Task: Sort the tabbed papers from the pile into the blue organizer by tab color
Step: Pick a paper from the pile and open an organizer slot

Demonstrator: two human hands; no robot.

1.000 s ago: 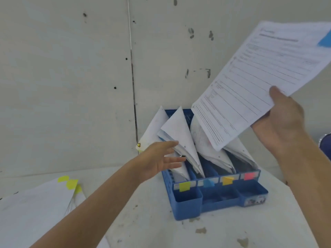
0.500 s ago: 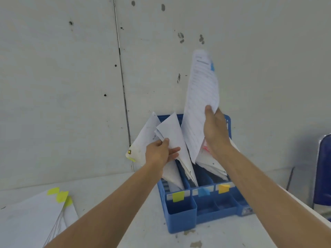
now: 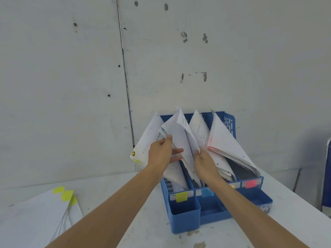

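The blue organizer (image 3: 184, 219) stands on the white table against the wall, its slots marked by yellow (image 3: 181, 196), blue (image 3: 207, 192) and pink (image 3: 251, 184) labels; a fourth label is hidden by my right arm. Leaning bundles of paper fill the slots. My left hand (image 3: 162, 154) holds back the papers (image 3: 174, 135) of the second bundle, thumb over their edge. My right hand (image 3: 204, 161) pinches the sheet (image 3: 188, 138) that now stands down inside the blue-labelled slot. The pile of tabbed papers (image 3: 34, 215) lies at the lower left, yellow tabs (image 3: 66, 194) showing.
A grey panelled wall rises right behind the organizer. A blue chair (image 3: 326, 176) stands off the table's right edge. The organizer's front has small open compartments (image 3: 184, 208).
My right hand brought the blue-tabbed sheet down from high in the air into the organizer's second slot. My left hand moved onto the neighbouring papers and parted them.
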